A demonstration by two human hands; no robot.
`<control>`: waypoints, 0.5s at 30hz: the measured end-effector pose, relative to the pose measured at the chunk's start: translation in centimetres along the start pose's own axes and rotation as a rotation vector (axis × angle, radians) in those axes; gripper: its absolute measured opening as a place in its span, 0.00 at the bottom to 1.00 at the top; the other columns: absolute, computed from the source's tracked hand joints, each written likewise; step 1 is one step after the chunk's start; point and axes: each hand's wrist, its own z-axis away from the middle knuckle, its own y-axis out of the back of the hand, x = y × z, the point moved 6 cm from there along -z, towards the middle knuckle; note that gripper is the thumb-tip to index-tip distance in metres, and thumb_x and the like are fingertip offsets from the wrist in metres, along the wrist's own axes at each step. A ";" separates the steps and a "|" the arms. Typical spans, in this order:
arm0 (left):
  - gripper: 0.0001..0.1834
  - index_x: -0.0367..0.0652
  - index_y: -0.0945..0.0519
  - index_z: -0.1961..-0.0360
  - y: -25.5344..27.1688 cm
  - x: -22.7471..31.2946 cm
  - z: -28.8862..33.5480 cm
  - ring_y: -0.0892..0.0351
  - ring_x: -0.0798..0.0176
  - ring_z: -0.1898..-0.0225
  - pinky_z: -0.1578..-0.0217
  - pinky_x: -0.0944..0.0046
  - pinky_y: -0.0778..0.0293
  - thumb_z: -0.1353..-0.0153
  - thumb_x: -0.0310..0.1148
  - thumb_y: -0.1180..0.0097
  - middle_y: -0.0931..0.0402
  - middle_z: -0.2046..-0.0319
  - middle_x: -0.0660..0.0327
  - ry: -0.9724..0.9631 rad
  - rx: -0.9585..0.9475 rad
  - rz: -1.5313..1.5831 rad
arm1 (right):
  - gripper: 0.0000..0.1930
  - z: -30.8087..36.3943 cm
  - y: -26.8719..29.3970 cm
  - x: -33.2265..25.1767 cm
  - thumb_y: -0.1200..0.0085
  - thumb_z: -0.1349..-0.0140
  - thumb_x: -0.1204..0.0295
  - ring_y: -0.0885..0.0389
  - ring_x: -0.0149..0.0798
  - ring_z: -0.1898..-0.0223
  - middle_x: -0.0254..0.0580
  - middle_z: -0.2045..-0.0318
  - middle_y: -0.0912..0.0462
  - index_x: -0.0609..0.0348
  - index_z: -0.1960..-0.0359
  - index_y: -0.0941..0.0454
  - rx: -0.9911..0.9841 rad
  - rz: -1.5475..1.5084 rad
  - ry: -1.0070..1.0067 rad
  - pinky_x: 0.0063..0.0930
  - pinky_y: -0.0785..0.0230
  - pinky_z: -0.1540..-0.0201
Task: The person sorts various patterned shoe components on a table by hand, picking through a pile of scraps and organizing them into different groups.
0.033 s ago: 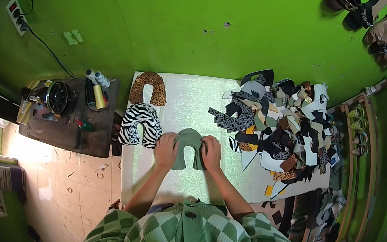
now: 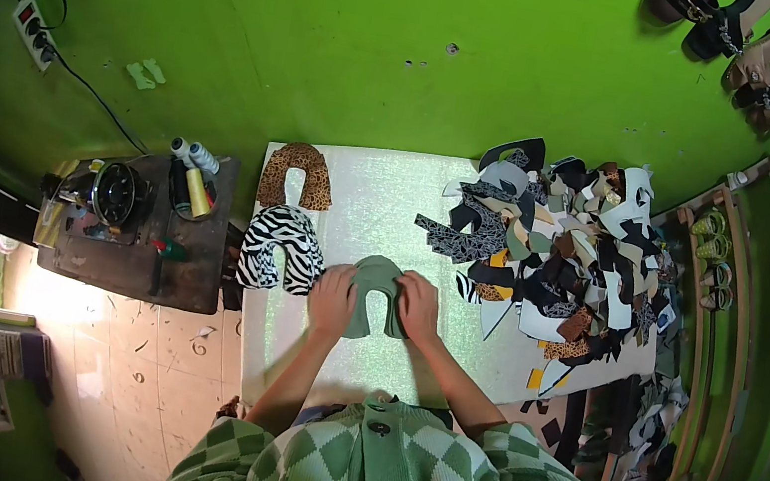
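Note:
A stack of olive-green U-shaped cut pieces [image 2: 378, 272], fabric or leather by the look, lies on the white-topped table [image 2: 382, 195] with its opening toward me. My left hand [image 2: 332, 299] grips its left side, and my right hand [image 2: 417, 304] grips its right side, fingers curled over the edges. Their undersides and thumbs are partly hidden. Just left of my left hand sits a zebra-print U-shaped stack [image 2: 255, 245]. Behind that one is a leopard-print U-shaped stack [image 2: 312, 191].
A large heap of mixed offcuts [image 2: 554, 257] covers the table's right part. To the left stands a dark sewing-machine table [image 2: 190, 260] with thread cones [image 2: 198, 194] and a black handwheel [image 2: 113, 194]. A wooden rack [image 2: 718, 394] leans by the right wall, and sandals [image 2: 760, 63] hang above.

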 end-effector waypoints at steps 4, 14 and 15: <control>0.26 0.38 0.31 0.39 -1.3 1.6 2.2 0.39 0.54 0.34 0.43 0.56 0.37 0.40 0.32 0.49 0.35 0.36 0.57 -0.174 -0.135 -0.125 | 0.27 1.5 -1.9 -1.9 0.51 0.42 0.76 0.37 0.45 0.34 0.45 0.35 0.35 0.57 0.37 0.34 -0.309 0.061 0.096 0.44 0.48 0.36; 0.35 0.35 0.51 0.29 -4.3 0.1 4.3 0.61 0.44 0.27 0.34 0.49 0.52 0.34 0.37 0.58 0.59 0.27 0.50 -0.080 -0.360 -0.168 | 0.31 2.8 -4.5 -0.5 0.61 0.31 0.58 0.52 0.40 0.27 0.39 0.27 0.52 0.56 0.29 0.49 -0.491 0.266 0.061 0.53 0.58 0.30; 0.35 0.35 0.51 0.29 -4.4 0.2 4.2 0.62 0.44 0.27 0.33 0.49 0.53 0.34 0.38 0.58 0.59 0.27 0.50 -0.072 -0.363 -0.170 | 0.31 2.8 -4.5 -0.4 0.61 0.31 0.58 0.53 0.40 0.27 0.39 0.27 0.53 0.56 0.29 0.49 -0.487 0.267 0.060 0.53 0.59 0.30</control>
